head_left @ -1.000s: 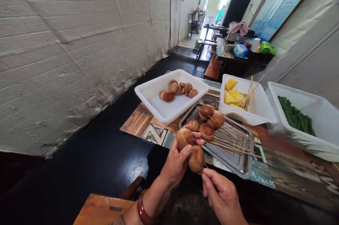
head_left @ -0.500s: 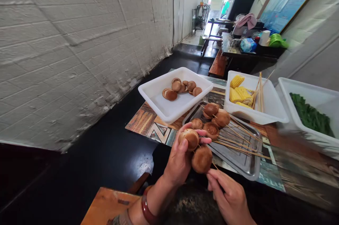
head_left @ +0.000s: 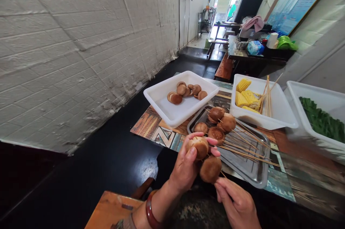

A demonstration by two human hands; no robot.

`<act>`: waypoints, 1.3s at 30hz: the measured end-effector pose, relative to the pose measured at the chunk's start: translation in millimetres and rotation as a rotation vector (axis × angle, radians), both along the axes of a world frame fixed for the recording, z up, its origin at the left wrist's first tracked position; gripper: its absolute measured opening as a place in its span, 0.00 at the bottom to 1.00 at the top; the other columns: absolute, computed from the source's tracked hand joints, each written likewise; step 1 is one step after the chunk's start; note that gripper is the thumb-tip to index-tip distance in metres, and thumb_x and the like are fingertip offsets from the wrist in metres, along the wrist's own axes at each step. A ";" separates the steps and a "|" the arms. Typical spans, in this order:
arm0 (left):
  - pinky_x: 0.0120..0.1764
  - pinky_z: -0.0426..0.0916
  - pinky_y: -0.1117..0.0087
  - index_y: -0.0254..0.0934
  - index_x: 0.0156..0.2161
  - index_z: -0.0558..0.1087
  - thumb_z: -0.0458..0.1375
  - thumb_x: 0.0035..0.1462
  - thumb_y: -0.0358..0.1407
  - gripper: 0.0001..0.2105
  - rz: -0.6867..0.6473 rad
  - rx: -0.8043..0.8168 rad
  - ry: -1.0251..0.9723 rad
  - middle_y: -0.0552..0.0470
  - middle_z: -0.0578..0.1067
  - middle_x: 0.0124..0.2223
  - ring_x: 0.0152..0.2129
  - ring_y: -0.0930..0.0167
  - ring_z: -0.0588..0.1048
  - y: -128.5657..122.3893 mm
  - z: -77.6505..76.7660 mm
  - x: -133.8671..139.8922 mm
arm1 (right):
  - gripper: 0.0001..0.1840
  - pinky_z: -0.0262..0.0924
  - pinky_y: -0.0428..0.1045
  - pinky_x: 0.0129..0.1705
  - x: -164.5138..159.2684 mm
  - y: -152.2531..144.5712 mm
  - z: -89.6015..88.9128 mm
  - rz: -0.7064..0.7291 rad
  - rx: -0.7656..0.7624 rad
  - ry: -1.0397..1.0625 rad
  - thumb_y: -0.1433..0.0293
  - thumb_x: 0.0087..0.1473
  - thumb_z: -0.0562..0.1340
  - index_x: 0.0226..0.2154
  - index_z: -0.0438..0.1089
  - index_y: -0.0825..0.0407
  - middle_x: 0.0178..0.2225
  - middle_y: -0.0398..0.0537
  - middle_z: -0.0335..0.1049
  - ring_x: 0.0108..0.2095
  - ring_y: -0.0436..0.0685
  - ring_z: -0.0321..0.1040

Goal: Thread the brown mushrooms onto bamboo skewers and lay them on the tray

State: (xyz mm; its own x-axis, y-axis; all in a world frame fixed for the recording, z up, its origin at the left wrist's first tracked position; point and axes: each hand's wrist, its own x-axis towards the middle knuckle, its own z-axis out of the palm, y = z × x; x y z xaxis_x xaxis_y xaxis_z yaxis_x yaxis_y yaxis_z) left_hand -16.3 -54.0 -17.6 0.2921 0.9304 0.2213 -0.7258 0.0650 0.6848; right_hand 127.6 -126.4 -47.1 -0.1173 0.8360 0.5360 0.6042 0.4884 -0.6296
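Observation:
My left hand (head_left: 185, 166) is closed round a brown mushroom cap (head_left: 198, 147), thumb on the near side and fingers behind it. A second mushroom (head_left: 210, 169) sits just below on the same thin bamboo skewer (head_left: 223, 174). My right hand (head_left: 235, 200) pinches that skewer beneath the lower mushroom; most of the stick is hidden by the fingers. Right behind my hands, a metal tray (head_left: 258, 171) holds several skewered mushrooms (head_left: 228, 122), their sticks pointing right.
A white tub (head_left: 161, 108) with loose mushrooms (head_left: 175, 98) stands at the back left. To the right are a white tub (head_left: 272, 123) of corn (head_left: 249, 97) and bare skewers, and another (head_left: 295, 96) with green leaves (head_left: 322, 117). A wooden stool (head_left: 105, 211) is at lower left.
The whole view has shifted slightly, so everything sits a little lower and further right. Both hands keep their hold on the mushroom and the skewer, with little visible change between them.

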 end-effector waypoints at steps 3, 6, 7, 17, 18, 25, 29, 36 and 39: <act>0.46 0.68 0.57 0.37 0.53 0.64 0.53 0.63 0.43 0.17 -0.018 -0.011 -0.013 0.41 0.76 0.49 0.38 0.64 0.77 -0.9 0.4 1.0 | 0.18 0.62 0.41 0.21 0.7 -1.3 -0.5 -0.024 -0.019 -0.023 0.68 0.68 0.52 0.27 0.67 0.50 0.17 0.38 0.64 0.15 0.48 0.64; 0.46 0.68 0.57 0.36 0.52 0.65 0.54 0.62 0.43 0.17 -0.014 -0.015 -0.022 0.42 0.77 0.46 0.36 0.64 0.77 -0.6 0.9 2.2 | 0.18 0.62 0.41 0.22 3.5 -4.0 -5.0 -0.019 -0.064 -0.050 0.69 0.68 0.52 0.26 0.66 0.49 0.18 0.39 0.65 0.16 0.49 0.65; 0.46 0.68 0.57 0.36 0.52 0.65 0.54 0.62 0.43 0.17 -0.011 -0.018 -0.024 0.42 0.77 0.45 0.36 0.64 0.77 -0.5 1.0 2.8 | 0.18 0.62 0.42 0.23 4.6 -5.1 -6.8 -0.015 -0.081 -0.057 0.69 0.67 0.51 0.26 0.65 0.49 0.18 0.39 0.65 0.17 0.49 0.65; 0.46 0.67 0.57 0.37 0.51 0.64 0.51 0.63 0.41 0.15 0.066 -0.025 -0.014 0.43 0.77 0.45 0.35 0.65 0.76 -2.1 0.7 7.0 | 0.16 0.63 0.41 0.23 11.1 -10.6 -12.0 0.008 -0.113 -0.068 0.69 0.67 0.52 0.28 0.66 0.49 0.19 0.39 0.65 0.17 0.49 0.65; 0.45 0.68 0.58 0.37 0.51 0.64 0.52 0.63 0.41 0.14 0.059 -0.021 -0.009 0.43 0.77 0.45 0.35 0.65 0.76 -1.8 0.3 6.5 | 0.16 0.63 0.41 0.24 11.2 -10.3 -12.1 -0.001 -0.101 -0.066 0.69 0.67 0.52 0.28 0.67 0.49 0.19 0.39 0.65 0.18 0.49 0.65; 0.43 0.69 0.59 0.38 0.49 0.65 0.54 0.61 0.43 0.15 0.039 -0.063 0.032 0.45 0.77 0.43 0.36 0.63 0.77 0.3 0.5 1.7 | 0.16 0.65 0.43 0.24 10.2 -7.0 -12.8 -0.037 -0.088 -0.057 0.69 0.66 0.53 0.28 0.68 0.49 0.20 0.41 0.68 0.18 0.50 0.67; 0.43 0.69 0.59 0.38 0.48 0.66 0.56 0.60 0.44 0.15 0.037 -0.089 0.030 0.46 0.78 0.41 0.36 0.63 0.78 0.6 1.1 1.7 | 0.16 0.64 0.42 0.24 8.9 -6.4 -12.2 -0.052 -0.091 -0.056 0.68 0.66 0.53 0.28 0.69 0.49 0.19 0.41 0.67 0.18 0.50 0.67; 0.42 0.69 0.59 0.37 0.48 0.66 0.54 0.60 0.43 0.15 0.051 -0.094 0.045 0.46 0.78 0.40 0.35 0.63 0.77 1.7 -0.5 2.5 | 0.18 0.63 0.42 0.24 5.4 -5.1 -9.5 -0.046 -0.103 -0.074 0.68 0.67 0.52 0.25 0.65 0.49 0.19 0.40 0.66 0.18 0.49 0.66; 0.42 0.69 0.60 0.37 0.48 0.67 0.53 0.61 0.43 0.14 0.050 -0.115 0.040 0.46 0.77 0.39 0.35 0.63 0.77 0.7 1.1 2.3 | 0.18 0.63 0.42 0.24 3.1 -4.4 -8.2 -0.038 -0.111 -0.076 0.68 0.67 0.52 0.26 0.66 0.49 0.19 0.40 0.66 0.18 0.49 0.66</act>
State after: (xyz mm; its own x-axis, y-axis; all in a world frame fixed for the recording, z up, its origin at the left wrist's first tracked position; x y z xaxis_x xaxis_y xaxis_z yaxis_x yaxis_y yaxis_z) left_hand -14.0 -53.4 -16.6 0.2515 0.9625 0.1018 -0.7023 0.1091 0.7035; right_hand 130.7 -130.9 -55.3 -0.1209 0.8943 0.4308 0.6688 0.3941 -0.6304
